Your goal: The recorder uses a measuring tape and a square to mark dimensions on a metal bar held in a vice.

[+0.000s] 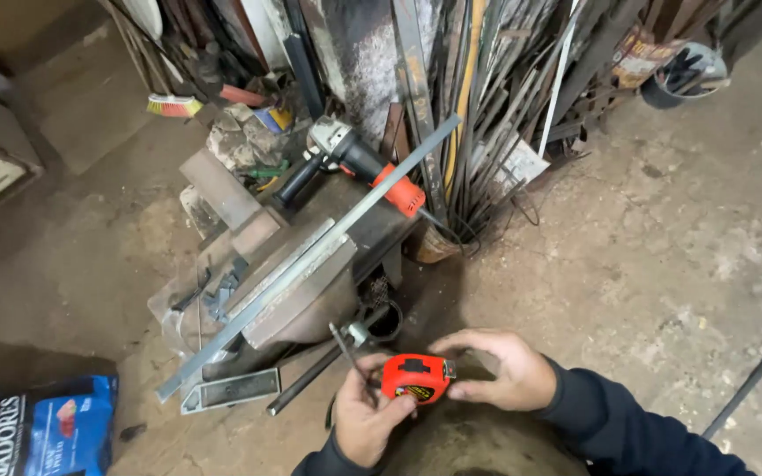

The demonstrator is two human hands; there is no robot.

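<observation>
Both my hands hold an orange-red tape measure (416, 377) low in the middle of the view. My left hand (365, 414) cups its left side and also pinches a thin dark metal rod (350, 349) that points up and left. My right hand (500, 370) grips the tape measure's right end, fingers curled over its top. Just above my hands a long grey metal bar (310, 257) lies slanted across a small steel work block (297, 282).
An angle grinder (359, 163) with an orange body rests on the block's far end. Many metal bars and rods (478, 97) lean against the back wall. A blue bag (41, 427) lies at lower left, a bucket (682, 75) at upper right, a broom head (174, 106) at upper left.
</observation>
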